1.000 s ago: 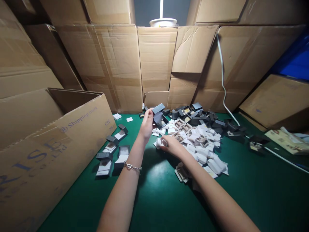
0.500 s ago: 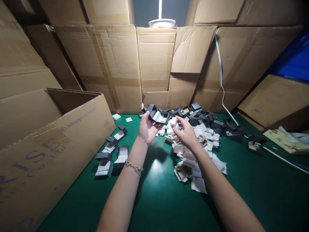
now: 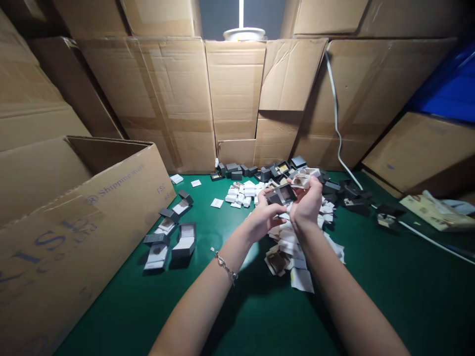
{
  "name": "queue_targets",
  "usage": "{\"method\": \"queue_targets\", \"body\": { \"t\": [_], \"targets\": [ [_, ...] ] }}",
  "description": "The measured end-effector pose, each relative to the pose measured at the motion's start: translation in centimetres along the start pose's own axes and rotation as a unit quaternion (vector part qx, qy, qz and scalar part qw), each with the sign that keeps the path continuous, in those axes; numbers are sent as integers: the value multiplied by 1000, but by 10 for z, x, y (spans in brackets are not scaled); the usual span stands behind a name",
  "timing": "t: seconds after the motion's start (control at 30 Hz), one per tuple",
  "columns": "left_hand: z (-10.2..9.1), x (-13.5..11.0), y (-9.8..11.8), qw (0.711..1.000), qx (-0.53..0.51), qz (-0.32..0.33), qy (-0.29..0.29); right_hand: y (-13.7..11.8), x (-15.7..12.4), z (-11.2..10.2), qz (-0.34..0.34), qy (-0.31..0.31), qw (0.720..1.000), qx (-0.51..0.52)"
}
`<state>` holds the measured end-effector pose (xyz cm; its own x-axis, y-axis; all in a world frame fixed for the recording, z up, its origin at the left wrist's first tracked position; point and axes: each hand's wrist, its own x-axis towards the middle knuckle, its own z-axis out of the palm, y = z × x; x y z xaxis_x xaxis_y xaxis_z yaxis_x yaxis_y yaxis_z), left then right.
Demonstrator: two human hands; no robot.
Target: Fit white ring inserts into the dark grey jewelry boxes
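My left hand [image 3: 262, 217] and my right hand [image 3: 307, 203] are raised together above the green table [image 3: 237, 306], both closed on one small dark grey box [image 3: 281, 195] that stands open. The right hand's fingers also reach up to a pale insert [image 3: 302, 179] at the box's far side. Below the hands lies a heap of white inserts and folded papers [image 3: 293, 247]. Behind it sits a cluster of small dark grey boxes [image 3: 267, 172].
A large open cardboard carton [image 3: 81, 217] stands at the left. Several open grey boxes with white inserts [image 3: 170, 237] lie beside it. Flattened cardboard walls the back. A white cable [image 3: 336, 123] runs down at the right, near more dark boxes [image 3: 386, 217].
Both hands have moved right and nearer to me, coming together on the grey box; the white piece the right hand carried now sits at the box.
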<state>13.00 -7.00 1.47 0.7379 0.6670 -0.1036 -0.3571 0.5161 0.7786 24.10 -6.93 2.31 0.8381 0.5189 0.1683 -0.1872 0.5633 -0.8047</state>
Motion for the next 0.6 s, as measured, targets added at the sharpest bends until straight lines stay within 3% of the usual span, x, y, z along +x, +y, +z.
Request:
{"method": "queue_targets", "body": {
  "t": [0.13, 0.23, 0.43, 0.6],
  "targets": [
    [-1, 2, -5, 998, 16, -54, -20, -7, 2, -9, -94, -56, 990, -92],
    [-1, 8, -11, 997, 1, -70, 20, -8, -2, -12, -175, -126, 961, -175],
    [-5, 19, -13, 996, -20, 6, 91, -4, -9, -10, -306, -250, 868, -302],
    [-10, 15, 5, 990, -38, 74, 111, -15, -19, -7, -389, -283, 808, -339]
  ]
}}
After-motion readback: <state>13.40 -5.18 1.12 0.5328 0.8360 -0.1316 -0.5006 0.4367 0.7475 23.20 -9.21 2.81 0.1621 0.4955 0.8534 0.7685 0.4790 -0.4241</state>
